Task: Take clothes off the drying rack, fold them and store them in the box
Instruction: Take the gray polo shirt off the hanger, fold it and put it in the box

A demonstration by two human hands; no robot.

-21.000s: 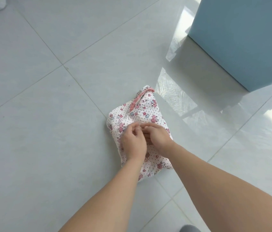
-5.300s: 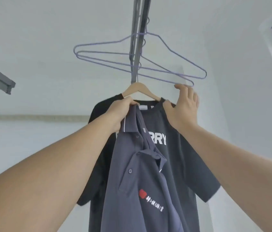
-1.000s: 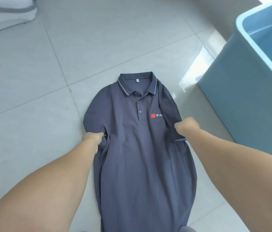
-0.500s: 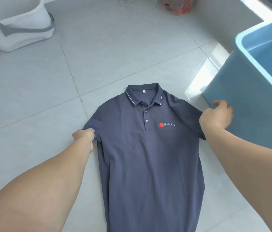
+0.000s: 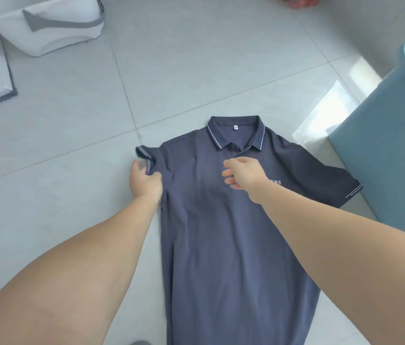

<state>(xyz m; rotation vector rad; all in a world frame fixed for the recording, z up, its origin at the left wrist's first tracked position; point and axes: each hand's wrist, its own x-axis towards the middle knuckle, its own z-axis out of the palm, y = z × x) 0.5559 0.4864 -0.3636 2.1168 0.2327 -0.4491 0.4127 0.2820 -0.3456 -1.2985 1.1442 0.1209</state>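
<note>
Both hands work at chest level of a grey polo shirt (image 5: 233, 245) spread face-up on the tiled floor (image 5: 196, 58), collar away from the person. Left hand (image 5: 145, 181) pinches the shirt's left-side sleeve (image 5: 146, 155) near the armpit seam, the sleeve end bunched and lifted off the floor. Right hand (image 5: 242, 176) hovers over or lightly touches the placket area just below the collar (image 5: 235, 135), fingers loosely curled and gripping nothing; whether they actually touch the cloth cannot be told. The opposite sleeve (image 5: 331, 180) lies flat, reaching toward the blue box (image 5: 383, 158), which stands just beside the shirt on the person's right.

Handling, as a judgement: the shirt is light, soft knit fabric that drapes and wrinkles readily and holds no shape of its own. It is best taken at seams, the shoulder line, sleeve hems or the bottom hem, where the cloth is doubled and a pinch slips less. Folding would likely start by bringing the held sleeve inward across the chest.

A white fabric bag (image 5: 54, 23) sits well apart at upper left.
</note>
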